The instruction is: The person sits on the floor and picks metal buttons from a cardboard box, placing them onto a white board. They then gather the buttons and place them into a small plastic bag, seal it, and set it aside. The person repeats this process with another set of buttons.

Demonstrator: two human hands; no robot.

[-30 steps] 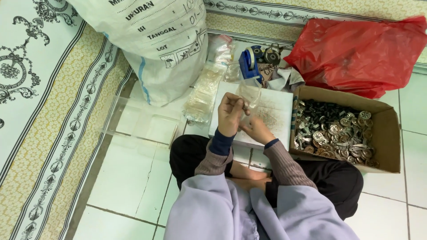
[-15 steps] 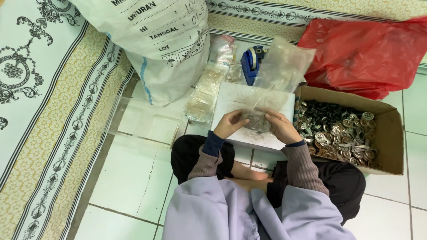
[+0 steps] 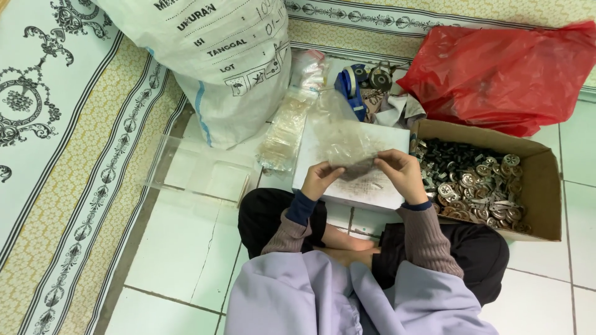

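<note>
My left hand [image 3: 321, 178] and my right hand [image 3: 400, 175] both pinch the lower edge of a small clear plastic bag [image 3: 349, 141], which stands up between them with some small dark pieces at its bottom. The bag hangs over a white flat board [image 3: 372, 186] that rests on the tiled floor in front of my crossed legs. Right beside my right hand sits an open cardboard box [image 3: 546, 186] filled with several small round metal parts [image 3: 478, 183].
A big white woven sack [image 3: 217, 56] stands at the back left, a red plastic bag [image 3: 503, 74] at the back right. A stack of clear bags [image 3: 287, 127], a blue tape dispenser [image 3: 352, 87] and a clear plastic tray [image 3: 198, 170] lie nearby. A patterned carpet [image 3: 56, 124] covers the left.
My hands have come down from a raised position and spread apart. The clear bag is now stretched wide between them over the white board.
</note>
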